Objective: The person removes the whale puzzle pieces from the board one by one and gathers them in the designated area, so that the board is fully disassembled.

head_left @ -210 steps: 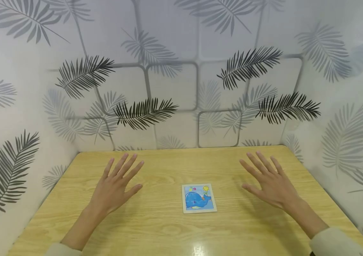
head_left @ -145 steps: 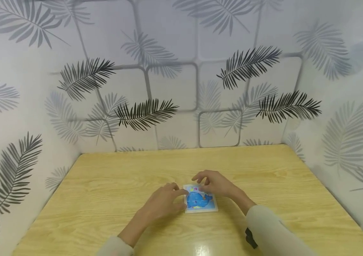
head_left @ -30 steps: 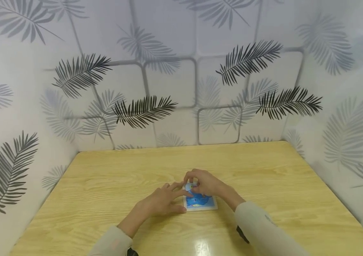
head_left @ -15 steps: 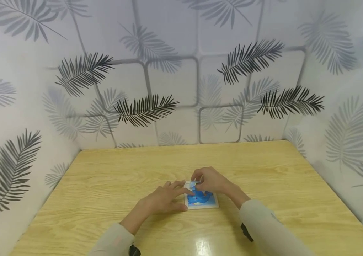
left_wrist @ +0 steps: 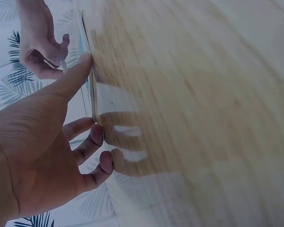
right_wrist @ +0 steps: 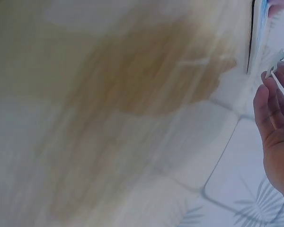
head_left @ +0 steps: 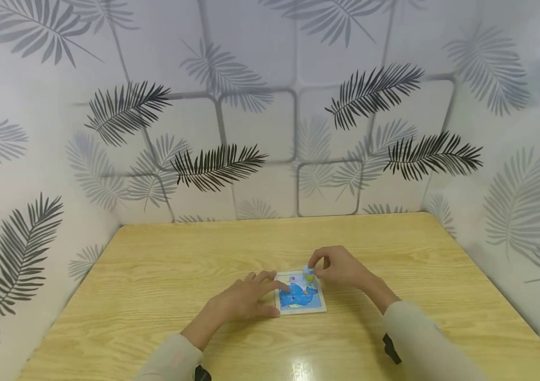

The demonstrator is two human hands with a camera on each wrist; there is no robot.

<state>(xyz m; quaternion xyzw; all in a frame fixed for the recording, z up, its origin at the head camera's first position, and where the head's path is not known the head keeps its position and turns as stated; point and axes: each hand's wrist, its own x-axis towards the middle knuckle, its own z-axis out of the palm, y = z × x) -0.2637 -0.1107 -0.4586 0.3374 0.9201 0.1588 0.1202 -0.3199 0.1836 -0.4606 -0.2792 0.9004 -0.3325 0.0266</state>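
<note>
A square jigsaw puzzle (head_left: 300, 310) in a white frame, with a blue whale and a yellow sun, lies on the table. My left hand (head_left: 243, 299) rests at its left side, index finger over the picture and thumb by the lower left corner. In the left wrist view, the left hand's thumb and fingertips touch the board's edge and the tabletop. My right hand (head_left: 341, 267) pinches a small jigsaw piece (head_left: 307, 270) between thumb and fingertips, above the board's upper right corner. That piece (right_wrist: 275, 62) appears whitish and edge-on in the right wrist view.
The light wood-grain table (head_left: 179, 254) runs back to a pale wall (head_left: 260, 127) patterned with dark feather leaves. Similar walls stand at the left and right. Glare (head_left: 301, 368) shines at the table's front.
Both hands came in from the sides to the puzzle. My right hand worked at its upper left, lifted a piece and moved right with it. The left hand has stayed at the left edge.
</note>
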